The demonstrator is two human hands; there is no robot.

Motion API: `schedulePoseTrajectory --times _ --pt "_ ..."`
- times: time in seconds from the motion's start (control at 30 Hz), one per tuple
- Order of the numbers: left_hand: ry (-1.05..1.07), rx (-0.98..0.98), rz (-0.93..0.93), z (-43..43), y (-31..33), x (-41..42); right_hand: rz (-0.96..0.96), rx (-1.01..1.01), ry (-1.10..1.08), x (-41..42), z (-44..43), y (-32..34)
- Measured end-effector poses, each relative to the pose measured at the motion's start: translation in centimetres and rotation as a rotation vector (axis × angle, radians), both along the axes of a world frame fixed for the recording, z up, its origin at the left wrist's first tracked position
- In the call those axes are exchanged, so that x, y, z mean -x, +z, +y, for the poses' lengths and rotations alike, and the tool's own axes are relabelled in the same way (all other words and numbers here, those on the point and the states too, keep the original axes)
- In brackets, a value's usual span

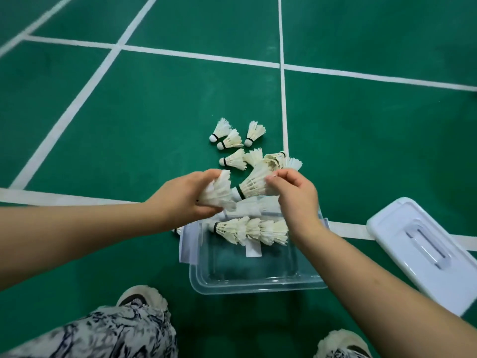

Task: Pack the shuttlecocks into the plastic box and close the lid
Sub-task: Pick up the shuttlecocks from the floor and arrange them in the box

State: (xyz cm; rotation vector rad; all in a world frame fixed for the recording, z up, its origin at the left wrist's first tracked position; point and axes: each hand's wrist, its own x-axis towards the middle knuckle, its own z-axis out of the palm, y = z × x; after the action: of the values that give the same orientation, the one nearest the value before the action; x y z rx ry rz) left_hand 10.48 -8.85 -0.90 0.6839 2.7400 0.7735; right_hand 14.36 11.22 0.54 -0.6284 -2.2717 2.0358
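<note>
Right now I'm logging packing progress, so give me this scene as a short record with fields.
left hand: holding a shuttlecock by its feathers
right hand: pinching the skirt of another shuttlecock, cork pointing left
plastic box: open, a nested row of shuttlecocks at its far end
lid: off, on the floor right of the box
loose shuttlecocks: several on the green court beyond the box

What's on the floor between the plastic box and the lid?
In the head view, only bare green floor and a white court line lie between the box and the lid.
</note>
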Motion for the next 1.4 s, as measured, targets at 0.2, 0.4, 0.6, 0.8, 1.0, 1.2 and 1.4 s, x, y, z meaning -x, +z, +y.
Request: schedulePoseTrajectory --times 0.2,0.4,0.6,0.8,1.0,1.2,1.4 --pt "-0.008 0.042 -0.023 -1.2 -0.8 -1.4 -0.222 -0.202 0.115 -3.6 1.2 -5.0" --pt "-0.042 0.059 -0.070 -1.3 -1.8 -1.2 -0.494 -0.425 0.438 -4.5 -0.7 -9.7" --pt "-0.132 0.099 -0.091 -0.7 -2.5 -1.0 -0.702 -0.347 0.700 -3.7 -2.3 -12.2" --pt "-0.175 0.172 -0.070 -0.8 -3.3 -1.3 -0.718 -0.754 0.928 -3.1 -2.4 -13.7" --pt "-0.214 0.192 -0.077 -0.4 -3.3 -1.6 -0.673 -0.599 0.905 -1.9 -0.7 -10.7" --pt "-0.213 0.231 -0.010 0.4 -2.9 -1.6 -0.233 -0.268 0.529 0.0 -0.3 -4.2" --pt "-0.199 0.228 0.000 1.6 -2.9 -1.5 -0.237 -0.187 0.409 0.0 -2.5 -3.7"
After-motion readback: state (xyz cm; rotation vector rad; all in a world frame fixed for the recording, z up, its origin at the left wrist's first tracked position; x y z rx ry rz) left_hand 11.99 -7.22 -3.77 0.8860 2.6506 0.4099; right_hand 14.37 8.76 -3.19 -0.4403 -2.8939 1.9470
